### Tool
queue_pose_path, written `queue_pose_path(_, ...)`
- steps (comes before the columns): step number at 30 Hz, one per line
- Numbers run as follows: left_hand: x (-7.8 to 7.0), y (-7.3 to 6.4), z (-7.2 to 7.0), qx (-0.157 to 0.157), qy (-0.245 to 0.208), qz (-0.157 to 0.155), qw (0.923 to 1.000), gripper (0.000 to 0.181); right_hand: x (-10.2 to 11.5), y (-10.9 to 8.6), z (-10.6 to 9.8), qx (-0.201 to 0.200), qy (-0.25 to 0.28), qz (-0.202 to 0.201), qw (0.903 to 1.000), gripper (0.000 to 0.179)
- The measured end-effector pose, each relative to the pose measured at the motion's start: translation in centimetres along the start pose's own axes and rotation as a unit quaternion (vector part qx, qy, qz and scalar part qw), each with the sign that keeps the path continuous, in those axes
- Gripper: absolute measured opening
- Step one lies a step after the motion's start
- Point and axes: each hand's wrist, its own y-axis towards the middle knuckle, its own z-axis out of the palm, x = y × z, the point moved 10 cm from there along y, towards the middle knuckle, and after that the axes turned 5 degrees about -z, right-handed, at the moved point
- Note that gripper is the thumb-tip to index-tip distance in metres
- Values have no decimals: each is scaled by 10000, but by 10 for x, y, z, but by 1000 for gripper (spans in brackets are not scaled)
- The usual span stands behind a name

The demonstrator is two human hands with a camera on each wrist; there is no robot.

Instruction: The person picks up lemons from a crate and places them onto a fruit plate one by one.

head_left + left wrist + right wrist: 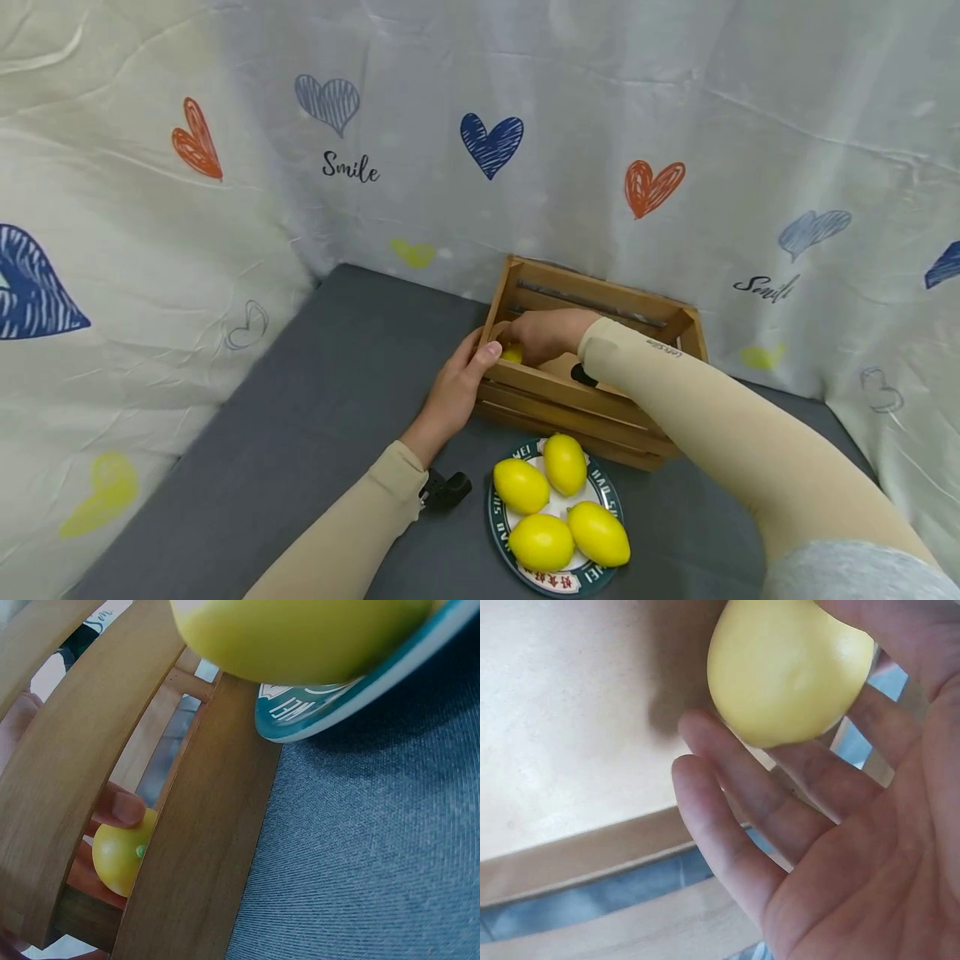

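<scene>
Inside the slatted wooden crate (577, 404), at its left end, my right hand (546, 335) holds a yellow lemon (512, 353). In the right wrist view the lemon (787, 675) sits between thumb and fingers, over the crate's pale floor (562, 735). Through a gap in the slats, the left wrist view shows that lemon (120, 851) with a fingertip on it. My left hand (453, 392) grips the crate's left front corner, its thumb at the top rim and its fingers along the left end, partly hidden.
In front of the crate stands a round plate (495, 533) with a green patterned rim, several lemons (542, 542) lying on it. Dark grey cloth covers the table (322, 375). Behind hangs a pale curtain (570, 108) printed with hearts, close to the crate's back.
</scene>
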Motion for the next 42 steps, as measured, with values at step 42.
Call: queue_pose_path(42, -1, 8, 6, 155, 110, 192, 9996, 87, -24, -221, -11, -2198, 443, 514, 9732, 49)
